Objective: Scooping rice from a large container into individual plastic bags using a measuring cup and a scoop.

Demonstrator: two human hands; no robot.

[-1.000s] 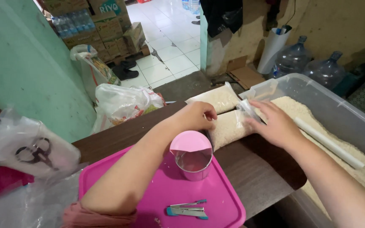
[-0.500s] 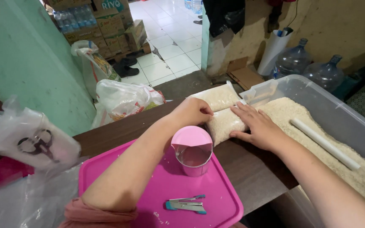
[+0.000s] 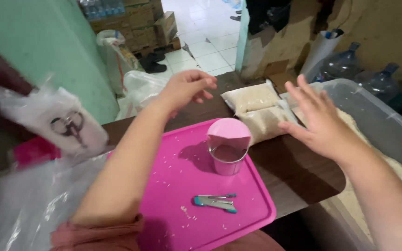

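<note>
Beyond the pink cup (image 3: pixel 229 148), two rice bags (image 3: pixel 257 110) are lying crosswise, partly being hidden by the spread, empty right hand (image 3: pixel 324 123); the left hand (image 3: pixel 187 88) is being held loosely curled, empty

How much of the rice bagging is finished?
Done: two filled bags of rice lie side by side on the dark table. In hand: nothing; the left hand and the right hand hover open above them. Left: the big clear bin holds plenty of loose rice, the pink cup stands on the pink tray beside the small stapler, and I cannot tell whether the bags are sealed.
</note>
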